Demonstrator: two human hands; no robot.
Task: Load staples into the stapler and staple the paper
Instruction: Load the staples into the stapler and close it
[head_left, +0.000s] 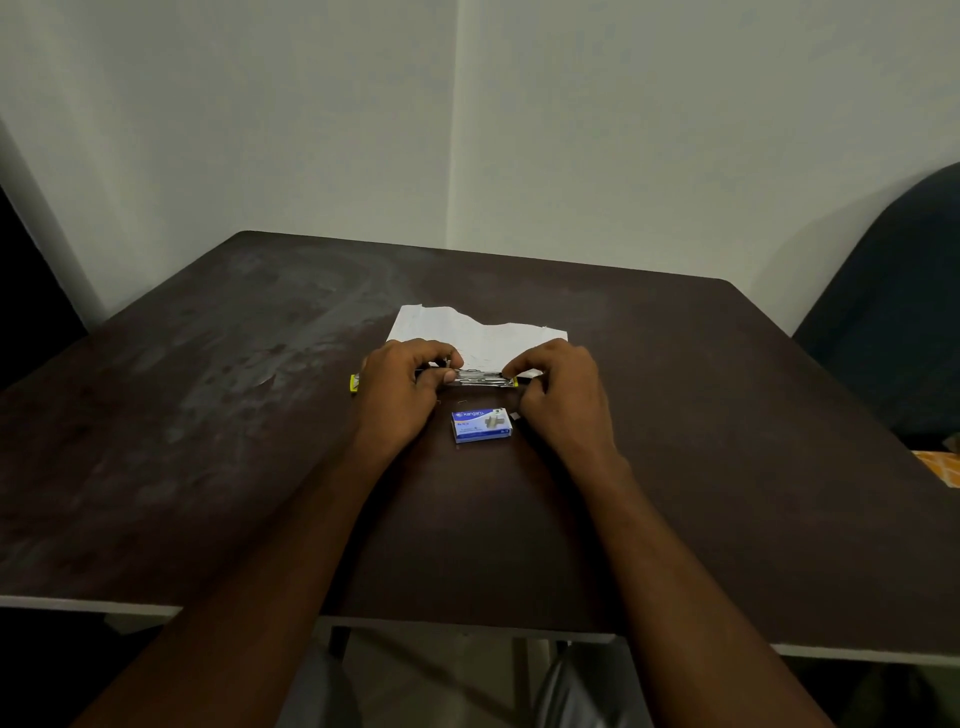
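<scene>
A stapler (480, 378) lies opened flat across the table's middle, its metal channel showing between my hands and a yellow end (354, 383) poking out at the left. My left hand (402, 392) grips the stapler's left part with fingers curled over it. My right hand (558, 395) pinches the right end of the metal channel. Behind the stapler lies a white sheet of paper (467, 332), its far edge uneven. A small blue staple box (481, 425) sits just in front of the stapler, between my wrists. Whether staples sit in the channel is too small to tell.
The dark brown table (208, 415) stands in a corner of pale walls. A dark chair back (893, 322) rises at the right edge, with an orange patterned thing (943, 465) beside the table. A tiny loose staple (461, 401) lies near the box.
</scene>
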